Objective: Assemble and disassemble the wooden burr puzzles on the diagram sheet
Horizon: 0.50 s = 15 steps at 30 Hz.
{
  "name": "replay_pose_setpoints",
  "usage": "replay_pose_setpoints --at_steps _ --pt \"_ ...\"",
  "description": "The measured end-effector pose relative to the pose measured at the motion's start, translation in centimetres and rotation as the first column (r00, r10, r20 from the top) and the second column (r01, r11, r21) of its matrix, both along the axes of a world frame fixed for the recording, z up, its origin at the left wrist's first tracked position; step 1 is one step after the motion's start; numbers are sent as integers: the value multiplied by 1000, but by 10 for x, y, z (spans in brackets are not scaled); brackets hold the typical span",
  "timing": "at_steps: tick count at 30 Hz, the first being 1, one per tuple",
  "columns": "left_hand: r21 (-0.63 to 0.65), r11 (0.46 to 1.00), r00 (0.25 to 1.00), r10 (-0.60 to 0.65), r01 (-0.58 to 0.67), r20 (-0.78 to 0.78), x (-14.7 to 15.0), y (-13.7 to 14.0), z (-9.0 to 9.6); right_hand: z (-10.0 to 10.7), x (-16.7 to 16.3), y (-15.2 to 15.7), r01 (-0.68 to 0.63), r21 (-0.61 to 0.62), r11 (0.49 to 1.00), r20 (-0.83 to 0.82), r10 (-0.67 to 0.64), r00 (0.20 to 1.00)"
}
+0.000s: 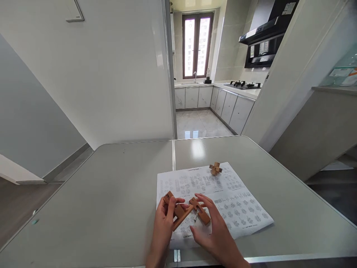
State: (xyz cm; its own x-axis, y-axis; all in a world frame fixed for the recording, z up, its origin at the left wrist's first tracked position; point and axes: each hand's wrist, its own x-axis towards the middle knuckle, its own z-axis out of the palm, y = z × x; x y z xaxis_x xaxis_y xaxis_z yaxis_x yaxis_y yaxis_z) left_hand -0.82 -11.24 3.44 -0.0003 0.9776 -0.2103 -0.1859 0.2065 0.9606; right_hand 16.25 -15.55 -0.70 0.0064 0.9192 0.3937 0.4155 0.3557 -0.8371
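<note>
My left hand [164, 223] is closed around joined wooden puzzle pieces [179, 211], brown notched bars, with one bar sticking out toward the lower left and upper right. A loose notched wooden piece [204, 216] lies on the printed instruction sheet [242, 208], just right of the held ones. Over that loose piece my right hand [216, 232] is spread, thumb and fingers apart on either side of it; whether a fingertip touches it I cannot tell. Near the sheet's far edge sits a small assembled wooden cross puzzle [215, 169].
The sheet lies on a grey-green table [111, 208] with a seam down its middle. White walls stand behind the table. Through a doorway are kitchen cabinets [192, 97], a gas stove [243, 85] and a window [197, 46]. A plastic bottle [344, 70] rests on a ledge at right.
</note>
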Motion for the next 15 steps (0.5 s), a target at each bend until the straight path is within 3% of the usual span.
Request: replay_pose_setpoints --at_steps 4,9,15 --pt "7 999 993 35 -36 115 14 -2 5 -5 -7 -3 -74 -96 993 -135 61 989" --pt "-92 996 950 32 -3 310 32 -9 7 -12 -20 -3 -52 -215 975 -242 -1 970" --pt "-60 998 963 26 -11 268 38 -15 -1 -8 -16 0 106 -142 984 -85 -119 989"
